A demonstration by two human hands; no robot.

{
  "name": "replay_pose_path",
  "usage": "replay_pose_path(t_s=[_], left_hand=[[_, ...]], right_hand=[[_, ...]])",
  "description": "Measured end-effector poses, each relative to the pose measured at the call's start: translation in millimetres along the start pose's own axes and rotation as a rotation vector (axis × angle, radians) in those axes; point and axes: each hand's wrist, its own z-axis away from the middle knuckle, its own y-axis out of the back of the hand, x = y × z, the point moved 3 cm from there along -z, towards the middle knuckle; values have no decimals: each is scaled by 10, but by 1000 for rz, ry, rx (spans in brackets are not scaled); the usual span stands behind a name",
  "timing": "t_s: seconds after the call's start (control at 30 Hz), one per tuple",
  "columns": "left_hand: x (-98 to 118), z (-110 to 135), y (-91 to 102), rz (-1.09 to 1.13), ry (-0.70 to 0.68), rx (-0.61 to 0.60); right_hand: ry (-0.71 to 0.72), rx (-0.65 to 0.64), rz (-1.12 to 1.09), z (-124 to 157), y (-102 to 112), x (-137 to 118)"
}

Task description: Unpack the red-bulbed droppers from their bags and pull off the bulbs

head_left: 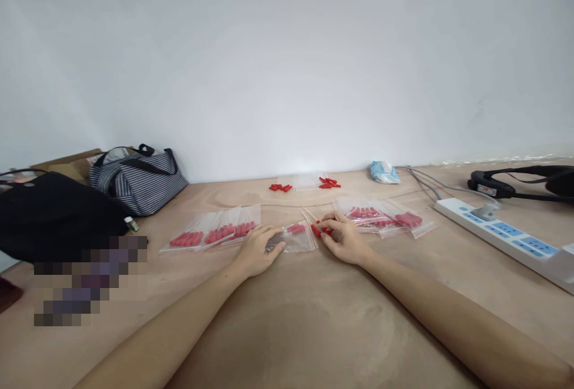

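In the middle of the table, a small clear zip bag (pixel 301 245) lies flat with a few short red cylinder-shaped pieces (pixel 296 229) inside. My left hand (pixel 260 250) rests at the bag's left end, thumb apart from the other fingers. Bent fingers of my right hand (pixel 344 239) close around a loose red piece (pixel 316 231) by the bag's red-striped opening. Pale thin sticks (pixel 307 214) lie just beyond that opening. Filled zip bags (pixel 210 230) overlap to the left of my left hand; more filled bags (pixel 381 220) lie right of my right hand.
Toward the wall are flat clear bags (pixel 305 181) between two small heaps of red pieces (pixel 280 187). A blue-and-white packet (pixel 384 172), power strip (pixel 502 235) and black headset (pixel 493 184) are on the right. A striped bag (pixel 143 183) and black bag (pixel 58 216) occupy the left.
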Motion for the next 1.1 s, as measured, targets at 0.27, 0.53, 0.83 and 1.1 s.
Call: replay_pose_path(t_s=[0.27, 0.53, 0.83, 1.1], left_hand=[[15, 1, 5, 30, -11, 0], [11, -5, 4, 21, -19, -9], [6, -2, 2, 35, -21, -2], [5, -3, -10, 28, -17, 0]], right_hand=[[-270, 173, 274, 28, 0, 207], [-201, 236, 191, -4, -32, 261], [-283, 129, 85, -210, -135, 297], [-408, 96, 15, -94, -316, 247]])
